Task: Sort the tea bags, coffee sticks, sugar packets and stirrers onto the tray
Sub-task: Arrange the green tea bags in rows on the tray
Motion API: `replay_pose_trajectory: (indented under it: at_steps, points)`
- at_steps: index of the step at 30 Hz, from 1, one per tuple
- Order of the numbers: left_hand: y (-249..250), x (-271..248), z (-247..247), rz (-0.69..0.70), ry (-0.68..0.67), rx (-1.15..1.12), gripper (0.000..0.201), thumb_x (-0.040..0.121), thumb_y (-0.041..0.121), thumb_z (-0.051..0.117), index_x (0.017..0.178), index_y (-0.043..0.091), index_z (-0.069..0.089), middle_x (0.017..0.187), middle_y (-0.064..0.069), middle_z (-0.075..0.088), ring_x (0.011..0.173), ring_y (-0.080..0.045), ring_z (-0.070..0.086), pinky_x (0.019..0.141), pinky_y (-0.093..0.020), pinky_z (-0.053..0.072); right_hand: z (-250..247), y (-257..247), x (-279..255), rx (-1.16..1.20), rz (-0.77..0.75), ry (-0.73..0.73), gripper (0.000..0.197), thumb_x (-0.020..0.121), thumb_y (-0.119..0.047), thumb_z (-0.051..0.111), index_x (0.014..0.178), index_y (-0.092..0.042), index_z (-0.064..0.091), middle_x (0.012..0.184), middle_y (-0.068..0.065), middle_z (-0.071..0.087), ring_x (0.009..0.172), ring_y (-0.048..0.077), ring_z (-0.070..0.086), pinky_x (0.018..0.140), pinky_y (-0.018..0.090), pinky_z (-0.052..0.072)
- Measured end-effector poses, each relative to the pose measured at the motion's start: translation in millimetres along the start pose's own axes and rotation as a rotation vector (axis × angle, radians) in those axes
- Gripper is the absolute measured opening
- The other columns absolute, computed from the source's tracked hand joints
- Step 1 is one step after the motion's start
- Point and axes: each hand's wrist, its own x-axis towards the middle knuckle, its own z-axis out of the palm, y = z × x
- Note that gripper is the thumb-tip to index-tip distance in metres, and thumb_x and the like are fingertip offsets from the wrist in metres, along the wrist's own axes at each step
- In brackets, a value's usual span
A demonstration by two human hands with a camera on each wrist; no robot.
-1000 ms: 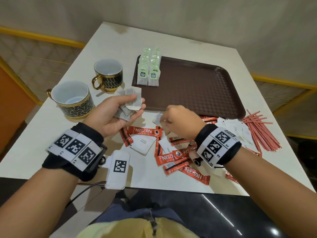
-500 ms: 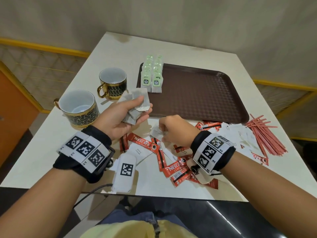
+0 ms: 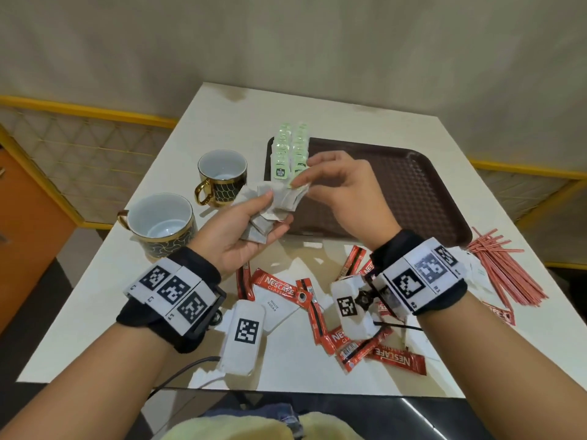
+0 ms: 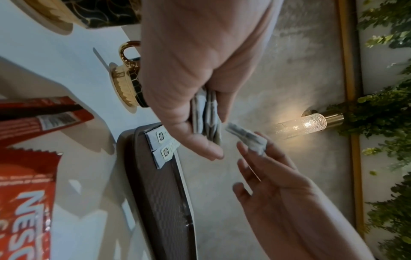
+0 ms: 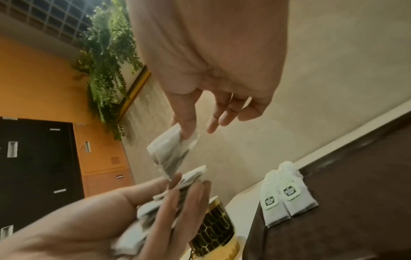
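My left hand [image 3: 254, 223] is raised above the table's near left and grips a fanned stack of tea bags [image 3: 263, 217] [image 4: 206, 116] [image 5: 169, 193]. My right hand [image 3: 320, 182] pinches a single tea bag [image 3: 297, 190] [image 5: 169, 154] [image 4: 246, 137] between thumb and forefinger, just above that stack. Behind the hands lies the brown tray [image 3: 413, 192], with two rows of tea bags [image 3: 290, 150] [image 5: 284, 195] along its left edge. Red coffee sticks [image 3: 374, 347], white sugar packets [image 3: 274, 308] and red stirrers [image 3: 505, 271] lie loose on the white table [image 3: 228, 122].
Two black-and-gold cups stand left of the tray, a smaller one [image 3: 222, 176] farther back and a larger one [image 3: 158, 222] nearer. The table's near edge runs under my forearms. A wall lamp [image 4: 304, 124] and hanging plants [image 5: 106, 70] show in the wrist views.
My right hand has lifted off the pile on the table with a tea bag and come up to the left hand's stack. The left hand has risen a little; the head view tilted up.
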Motion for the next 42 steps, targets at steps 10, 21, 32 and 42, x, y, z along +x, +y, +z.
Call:
replay_pose_trajectory:
  at_steps: [10, 21, 32, 42]
  points:
    - [23.0, 8.1, -16.4, 0.007, -0.144, 0.084, 0.057, 0.075, 0.007, 0.066, 0.131, 0.008, 0.055, 0.111, -0.015, 0.072, 0.091, -0.021, 0.073, 0.064, -0.026, 0.06, 13.3, 2.8, 19.7, 0.008, 0.049, -0.116, 0.031, 0.087, 0.008, 0.053, 0.093, -0.012, 0.076, 0.098, 0.005, 0.074, 0.098, 0.024, 0.068, 0.091, 0.044, 0.053]
    - [25.5, 23.3, -14.5, 0.157, -0.149, 0.207, 0.034, 0.095, 0.014, 0.057, 0.13, 0.015, 0.056, 0.113, -0.011, 0.072, 0.098, -0.023, 0.072, 0.068, -0.025, 0.059, 5.1, 8.2, 38.0, 0.147, 0.315, 0.045, 0.012, 0.081, -0.002, 0.074, 0.092, -0.004, 0.069, 0.092, 0.015, 0.073, 0.081, 0.026, 0.072, 0.073, 0.04, 0.06]
    - [18.7, 46.0, 8.2, 0.972, -0.161, 1.159, 0.023, 0.084, 0.011, 0.073, 0.101, 0.026, 0.068, 0.101, 0.01, 0.067, 0.096, -0.005, 0.062, 0.079, -0.011, 0.047, -28.6, 12.3, 57.1, 0.397, 0.731, -0.323, 0.034, 0.097, -0.027, 0.057, 0.109, 0.003, 0.067, 0.083, 0.017, 0.072, 0.062, 0.016, 0.066, 0.056, 0.02, 0.058]
    - [8.9, 35.5, -1.6, 0.976, 0.005, 0.949, 0.02, 0.087, 0.026, 0.071, 0.106, 0.022, 0.068, 0.1, 0.006, 0.07, 0.092, -0.011, 0.065, 0.082, -0.034, 0.056, -42.3, 44.3, 75.5, 0.337, 0.897, -0.439, 0.019, 0.083, -0.005, 0.069, 0.098, -0.016, 0.07, 0.096, 0.006, 0.073, 0.073, 0.01, 0.067, 0.052, 0.017, 0.053]
